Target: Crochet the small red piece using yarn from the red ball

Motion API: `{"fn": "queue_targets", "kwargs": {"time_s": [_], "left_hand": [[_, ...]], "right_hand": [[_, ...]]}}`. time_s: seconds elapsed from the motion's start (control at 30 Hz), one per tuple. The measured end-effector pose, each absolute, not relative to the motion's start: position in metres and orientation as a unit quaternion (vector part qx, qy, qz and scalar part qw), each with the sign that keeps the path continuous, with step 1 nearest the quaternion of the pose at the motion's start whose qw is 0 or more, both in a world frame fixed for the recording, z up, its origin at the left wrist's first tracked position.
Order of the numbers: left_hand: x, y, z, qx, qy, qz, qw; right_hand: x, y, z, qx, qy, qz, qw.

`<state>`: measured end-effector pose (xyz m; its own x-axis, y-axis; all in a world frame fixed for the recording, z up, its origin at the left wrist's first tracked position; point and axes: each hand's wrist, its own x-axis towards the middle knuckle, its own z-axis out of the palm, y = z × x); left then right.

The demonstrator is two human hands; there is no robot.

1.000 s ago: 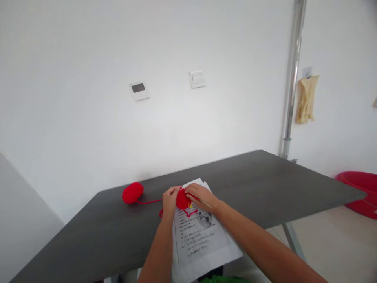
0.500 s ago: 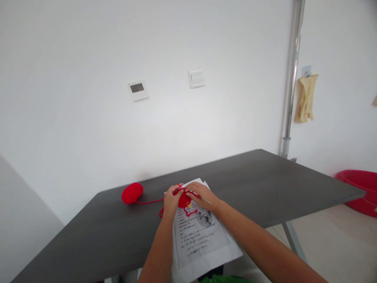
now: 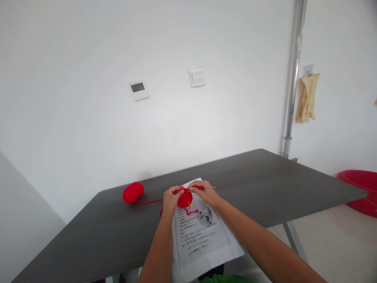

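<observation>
My left hand (image 3: 171,198) pinches the edge of a round red crochet piece (image 3: 184,199), with yarn passing by its fingers. A yellow stitch marker (image 3: 190,204) hangs from the lower right of the piece, and a short red yarn tail (image 3: 191,212) dangles below. My right hand (image 3: 204,191) is closed around a crochet hook (image 3: 202,188) with a red grip, its thin metal end pointing right. The hook's tip is at the top edge of the piece, too small to make out. A strand runs left from my left hand to a red ball of yarn (image 3: 133,193).
Printed paper sheets (image 3: 203,247) lie beneath my hands and overhang the front edge of the dark table (image 3: 250,184). A white wall with a switch (image 3: 197,78) and a panel (image 3: 139,90) stands behind. To the right are a metal pole (image 3: 293,78) and a red basin (image 3: 361,190).
My right hand has turned, so the hook now lies nearly level instead of slanting down to the right. More of the round crochet piece shows. The yarn ball stays in place.
</observation>
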<state>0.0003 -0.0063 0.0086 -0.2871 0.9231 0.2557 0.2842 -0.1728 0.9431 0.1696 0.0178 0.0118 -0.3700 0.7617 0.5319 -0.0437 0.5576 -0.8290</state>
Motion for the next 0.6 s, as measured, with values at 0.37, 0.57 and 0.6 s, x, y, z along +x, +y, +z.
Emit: {"fn": "queue_targets", "kwargs": {"time_s": [0.37,0.57,0.6], "left_hand": [[0.000,-0.007,0.007,0.548,0.563,0.532,0.316],[0.000,-0.007,0.007,0.555,0.563,0.523,0.320],[0.000,-0.007,0.007,0.555,0.563,0.523,0.319]], "right_hand": [[0.179,0.023,0.016,-0.226,-0.679,0.501,0.487],[0.183,0.024,0.018,-0.230,-0.701,0.483,0.471],[0.184,0.023,0.019,-0.230,-0.705,0.479,0.470]]}}
